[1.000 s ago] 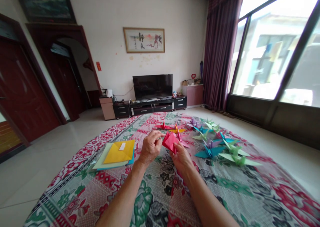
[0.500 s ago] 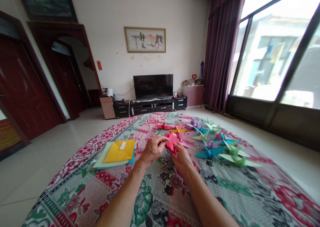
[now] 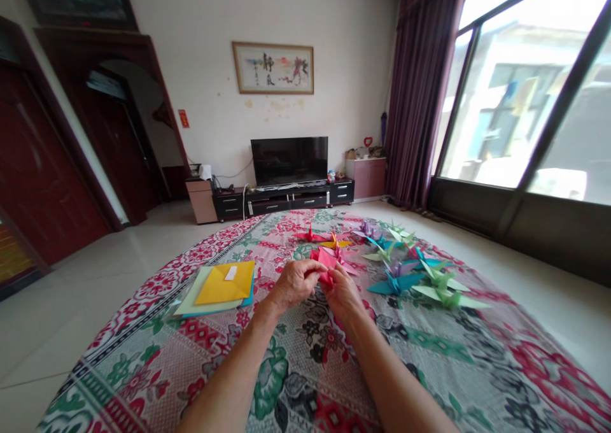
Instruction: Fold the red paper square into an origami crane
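Note:
A partly folded piece of red-pink origami paper is held between my two hands above the table. My left hand pinches its near left side with thumb and forefinger. On the right side, my right hand is closed on the paper, its thumb towards the left fingertips. Fingers cover the lower part of the paper. Just beyond it stand a pink paper crane, a yellow paper crane and a red paper crane.
Several paper cranes, among them a blue crane and a green crane, spread over the right side. At left lies a stack of coloured paper topped by a yellow sheet. A patterned cloth covers the round table.
My left fingers have moved right, further over the red-pink paper and closer to my right thumb. The paper's visible shape has changed. The whole view has shifted slightly.

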`<state>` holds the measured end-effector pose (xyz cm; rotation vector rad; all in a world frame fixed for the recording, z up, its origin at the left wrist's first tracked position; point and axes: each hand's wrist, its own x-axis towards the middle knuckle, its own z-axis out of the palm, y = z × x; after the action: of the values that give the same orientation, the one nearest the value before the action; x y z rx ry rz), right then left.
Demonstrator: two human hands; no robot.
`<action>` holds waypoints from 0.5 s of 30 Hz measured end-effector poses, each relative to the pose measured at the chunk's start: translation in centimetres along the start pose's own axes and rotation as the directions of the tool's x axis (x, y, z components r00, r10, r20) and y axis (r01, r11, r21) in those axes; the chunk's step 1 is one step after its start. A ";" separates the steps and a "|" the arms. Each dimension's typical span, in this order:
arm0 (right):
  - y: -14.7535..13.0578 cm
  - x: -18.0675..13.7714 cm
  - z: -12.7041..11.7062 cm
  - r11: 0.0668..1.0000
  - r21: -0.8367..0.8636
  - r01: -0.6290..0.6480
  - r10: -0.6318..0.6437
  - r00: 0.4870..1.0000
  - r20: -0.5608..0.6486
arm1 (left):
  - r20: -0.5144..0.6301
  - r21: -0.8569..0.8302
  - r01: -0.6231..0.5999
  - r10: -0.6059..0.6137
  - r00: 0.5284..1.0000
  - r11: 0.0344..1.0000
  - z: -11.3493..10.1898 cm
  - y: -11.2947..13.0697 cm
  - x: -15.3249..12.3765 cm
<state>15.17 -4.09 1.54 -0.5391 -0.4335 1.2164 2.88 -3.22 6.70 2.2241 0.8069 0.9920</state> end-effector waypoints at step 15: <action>0.2 -0.9 0.8 0.997 -0.051 0.056 -0.056 0.998 0.001 | 0.075 -0.184 0.131 -0.119 0.990 0.974 0.3 -0.2 0.3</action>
<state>14.30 -4.73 2.06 -0.5671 -0.4774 1.1540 3.25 -2.99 6.53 2.0075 0.7800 0.8939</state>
